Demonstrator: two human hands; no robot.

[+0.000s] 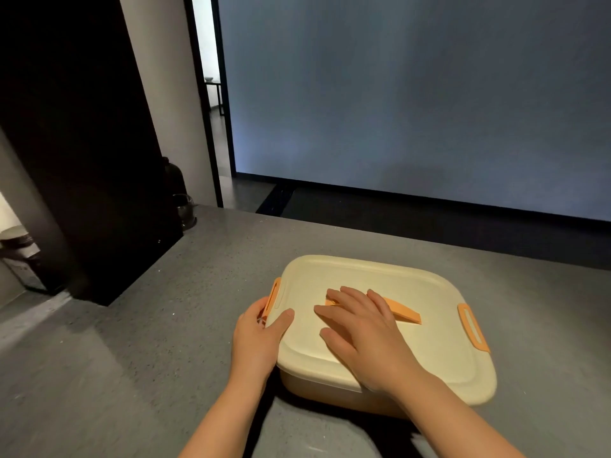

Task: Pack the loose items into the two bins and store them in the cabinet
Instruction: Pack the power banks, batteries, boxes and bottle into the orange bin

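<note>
While the cream bin (380,388) sits on the grey counter (132,342) with its lid (429,325) on, the person works at it with both hands. The left hand (258,338) is at the bin's left edge: its thumb lies on top of the lid near the corner, and its fingers curl around the orange latch (273,294) on that side, gripping it. The right hand (367,335) lies flat on the middle of the lid, fingers spread and nearly straight, pressing down and holding nothing; its fingertips cover the left end of the orange handle (405,314) that lies folded flat across the lid's centre. A second orange latch (472,327) shows on the right edge of the lid, away from both hands. What is inside the bin cannot be seen through the lid.

The bin stands toward the near right part of the counter, well back from the counter's far edge. Beyond that edge runs a dark strip of floor and a large pale grey-blue panel (413,94). A tall black column (82,143) rises at the left, standing on the counter's left side. Just behind it, at the far left corner, stands a small glass jar (185,211) beside a dark bottle (173,180).
</note>
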